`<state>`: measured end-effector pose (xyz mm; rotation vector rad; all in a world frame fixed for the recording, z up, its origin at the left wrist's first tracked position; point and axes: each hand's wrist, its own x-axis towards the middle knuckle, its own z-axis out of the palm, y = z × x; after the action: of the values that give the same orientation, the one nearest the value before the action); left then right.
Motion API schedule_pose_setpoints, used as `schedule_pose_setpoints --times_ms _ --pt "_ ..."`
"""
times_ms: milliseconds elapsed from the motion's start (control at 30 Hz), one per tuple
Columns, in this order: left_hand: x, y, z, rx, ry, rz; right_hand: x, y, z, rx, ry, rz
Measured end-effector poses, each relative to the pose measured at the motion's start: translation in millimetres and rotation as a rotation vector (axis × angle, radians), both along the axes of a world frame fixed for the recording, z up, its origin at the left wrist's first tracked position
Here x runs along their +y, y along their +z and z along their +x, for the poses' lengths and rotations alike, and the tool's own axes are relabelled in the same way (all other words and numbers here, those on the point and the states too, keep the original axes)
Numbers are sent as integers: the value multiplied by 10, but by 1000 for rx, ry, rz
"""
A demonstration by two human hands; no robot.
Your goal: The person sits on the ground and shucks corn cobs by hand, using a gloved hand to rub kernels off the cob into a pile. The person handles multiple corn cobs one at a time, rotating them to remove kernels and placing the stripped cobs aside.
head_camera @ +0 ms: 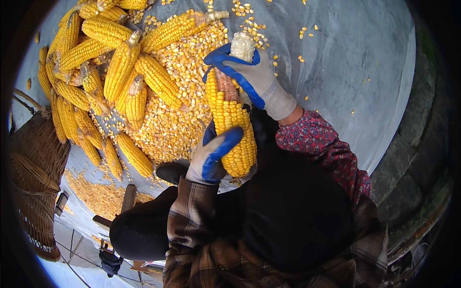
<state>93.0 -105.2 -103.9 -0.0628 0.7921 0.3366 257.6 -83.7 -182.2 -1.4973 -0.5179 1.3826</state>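
Observation:
My left hand [207,162], in a grey knit glove with blue coating, grips a large yellow ear of corn [237,136] around its lower half. Part of the ear's upper end is stripped of kernels, showing pinkish cob. Around a bare whitish corncob [242,46] my gloved right hand [257,77] is closed, up against the stripped end of the ear. The right palm hides most of that cob. Beneath and beside both hands spreads a heap of loose corn kernels [169,126].
Several unshelled corn ears [120,72] are piled at the left on a grey sheet [335,72]. A woven basket [36,154] stands at the far left. More kernels [97,194] lie beyond my knee. Paving stones [399,172] border the sheet at right.

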Motion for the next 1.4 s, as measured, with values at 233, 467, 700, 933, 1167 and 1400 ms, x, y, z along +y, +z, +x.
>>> schedule_pose_setpoints --times_ms 233,467,700,933,1167,1400 --pt "21 -78 4 113 -61 118 150 173 162 208 209 168" --pt "73 -142 30 739 -630 780 52 208 -113 -203 276 -162" --pt "86 -9 6 473 -432 415 123 230 127 148 311 -46" --pt "25 -122 97 1073 -908 986 60 251 -59 -394 294 -150" --pt "64 -115 58 726 -584 959 24 57 202 166 241 243" --pt "24 -115 62 1304 -1026 1262 21 431 -149 -337 322 -25"
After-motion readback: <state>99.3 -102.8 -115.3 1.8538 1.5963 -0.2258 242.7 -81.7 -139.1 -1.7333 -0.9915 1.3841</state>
